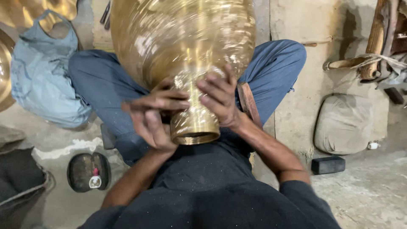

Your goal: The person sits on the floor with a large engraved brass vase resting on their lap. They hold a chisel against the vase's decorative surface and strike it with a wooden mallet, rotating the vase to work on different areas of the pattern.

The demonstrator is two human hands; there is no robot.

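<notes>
Brass, bright and golden, fills the upper middle of the frame: a large round-bellied brass vessel with a narrow neck (186, 63) lies tilted toward the camera, its open threaded mouth pointing down at the centre of the picture. The belly is blurred, so fine marks on it cannot be read. The vessel rests over the lap of the person, who sits with knees spread in blue trousers (101, 85) and a dark shirt.

Both hands are at the neck. The left hand (154, 116), left of centre, has its fingers stretched sideways across the neck, and the palm is under it; it touches the metal but does not close fully around. The right hand (220, 99), just right of centre, lays its fingers flat over the upper neck, where the neck meets the belly, and presses rather than clasps. So the neck is held between the two hands.

Beside the right wrist, a brown wooden piece (248, 101) lies on the right thigh. At the upper left there is a pale blue cloth bundle (42, 76), and below it, on the grey floor, a dark oval sandal (89, 169). At the right stands a grey stuffed sack (343, 123) against the wall, with a small black block (328, 164) near it.
</notes>
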